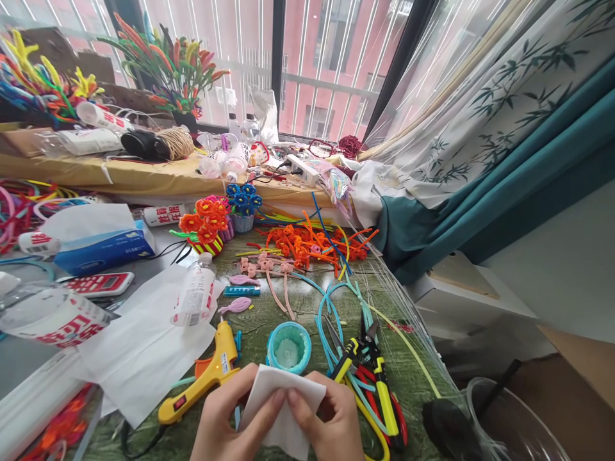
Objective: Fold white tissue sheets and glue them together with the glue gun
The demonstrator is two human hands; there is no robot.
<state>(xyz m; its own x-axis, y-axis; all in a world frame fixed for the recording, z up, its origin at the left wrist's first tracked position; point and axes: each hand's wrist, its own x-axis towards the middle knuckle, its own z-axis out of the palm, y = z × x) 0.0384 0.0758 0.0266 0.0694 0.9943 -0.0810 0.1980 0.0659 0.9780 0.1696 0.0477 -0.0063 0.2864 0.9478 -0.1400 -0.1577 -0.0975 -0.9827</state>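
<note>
Both my hands pinch a small sheet of white paper [281,419] low in the head view, thumbs side by side on its near face. My left hand [230,416] grips its left part, and my right hand [336,419] its right part. The paper looks bent between them. Just beyond it stands a small turquoise cup [289,347] with an open top. Left of the cup lies a yellow hot glue gun [211,371]. To the right are pliers with yellow and black handles [382,390] and light blue pipe cleaners [323,314].
Orange pipe-cleaner flowers [302,243] lie at the back of the green table. Plastic bottles [196,291], white sheets [148,339] and a blue tissue pack [103,246] crowd the left. A clear plastic cup [509,422] stands at the lower right, near the table edge.
</note>
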